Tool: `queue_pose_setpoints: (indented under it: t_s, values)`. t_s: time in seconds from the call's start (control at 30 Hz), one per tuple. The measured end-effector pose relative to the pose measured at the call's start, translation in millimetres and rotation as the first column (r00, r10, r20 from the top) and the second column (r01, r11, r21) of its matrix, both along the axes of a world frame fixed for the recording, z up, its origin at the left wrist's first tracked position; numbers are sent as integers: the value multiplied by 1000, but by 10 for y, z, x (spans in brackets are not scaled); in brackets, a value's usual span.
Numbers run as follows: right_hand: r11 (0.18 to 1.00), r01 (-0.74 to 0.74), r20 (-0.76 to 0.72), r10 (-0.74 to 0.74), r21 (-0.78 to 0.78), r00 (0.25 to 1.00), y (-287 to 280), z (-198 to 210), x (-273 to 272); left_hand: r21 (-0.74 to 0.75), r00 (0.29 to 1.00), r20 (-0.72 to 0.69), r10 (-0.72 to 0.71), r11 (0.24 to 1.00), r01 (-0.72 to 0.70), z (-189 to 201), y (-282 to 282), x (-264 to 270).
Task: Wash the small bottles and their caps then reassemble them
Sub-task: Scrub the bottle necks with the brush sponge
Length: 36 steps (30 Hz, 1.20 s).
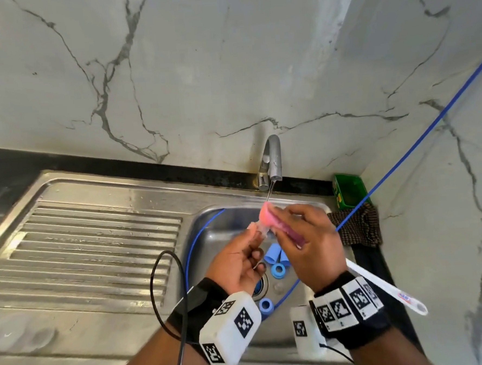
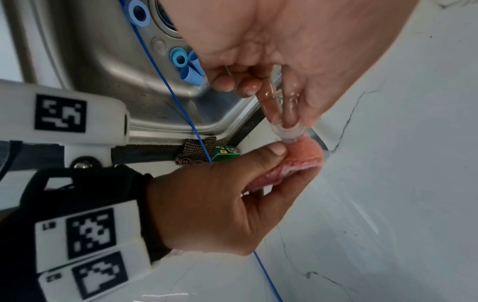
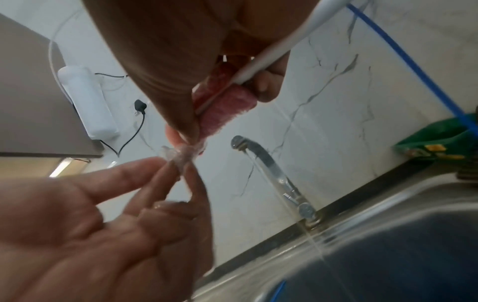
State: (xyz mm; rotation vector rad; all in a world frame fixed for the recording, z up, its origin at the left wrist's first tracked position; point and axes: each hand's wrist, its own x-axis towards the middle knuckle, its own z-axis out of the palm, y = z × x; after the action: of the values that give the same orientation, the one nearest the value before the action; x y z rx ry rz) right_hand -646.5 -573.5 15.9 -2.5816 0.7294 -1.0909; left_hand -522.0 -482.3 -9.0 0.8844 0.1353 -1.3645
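Head view, sink (image 1: 206, 226) holding blue caps (image 1: 275, 260), left hand (image 1: 239, 258) pinching clear bottle (image 1: 261, 229)

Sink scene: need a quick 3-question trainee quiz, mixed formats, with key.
1. True or false: the tap is running.
2. Multiple choice: the left hand holds
A. a blue cap
B. a small clear bottle
C. the checked cloth
3. Fill in: the right hand grips a pink ____ on a white handle.

Key
1. True: a thin stream falls from the spout onto the pink sponge.
2. B: fingertips pinch the clear bottle, neck against the sponge; the blue caps lie loose in the sink.
3. Sponge.
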Motion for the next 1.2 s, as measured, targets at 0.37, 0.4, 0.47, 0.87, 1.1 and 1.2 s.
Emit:
queue_pose_setpoints:
  t_s: [0.37,0.4,0.47,0.87,1.1,1.2]
  values:
    - [994,-90,3,90,-65,996,350,47,77,-54,1000,3,-10,998,10,115,248,84]
    - [994,-87,-11,87,-63,996,362,52,81,-51,1000,12,-16,999,17,129,266,92]
    - [1000,5,35,-4,-23,999,331,75,93,-36,1000,6,-16,999,16,144,295,105]
    - [987,-90,-2,91,-129,996,410,66,82,-50,1000,20,-3,999,4,151,338,87]
    - [992,25,192,-48,124,980,200,288,-115,-75,990,129,-49,995,59,226,274,-106]
    - [944,-87,214,18,317,977,176,400,-127,-114,959,281,-43,990,78,268,256,-104]
